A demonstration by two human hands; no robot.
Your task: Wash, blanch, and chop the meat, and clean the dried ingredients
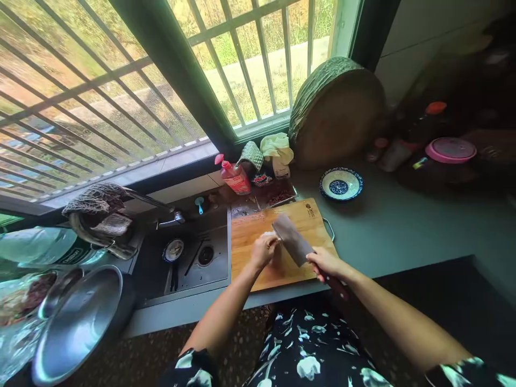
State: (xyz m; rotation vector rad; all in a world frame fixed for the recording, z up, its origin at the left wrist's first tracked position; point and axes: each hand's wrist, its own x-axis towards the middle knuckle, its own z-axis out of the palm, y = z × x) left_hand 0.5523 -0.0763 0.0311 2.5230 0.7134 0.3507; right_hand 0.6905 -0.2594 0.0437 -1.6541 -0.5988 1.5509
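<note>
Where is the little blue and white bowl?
In the head view the blue and white bowl sits on the grey counter, right of the wooden cutting board and just in front of the big round chopping block leaning by the window.

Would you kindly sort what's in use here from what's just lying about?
In use: cleaver, held by right hand; pale food under left hand; board.
Lying about: bowl, soap bottle, round block, pan.

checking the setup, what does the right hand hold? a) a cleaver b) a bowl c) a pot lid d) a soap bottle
a: the right hand grips the handle of the cleaver, blade over the cutting board, while the left hand rests on something pale there.
</note>
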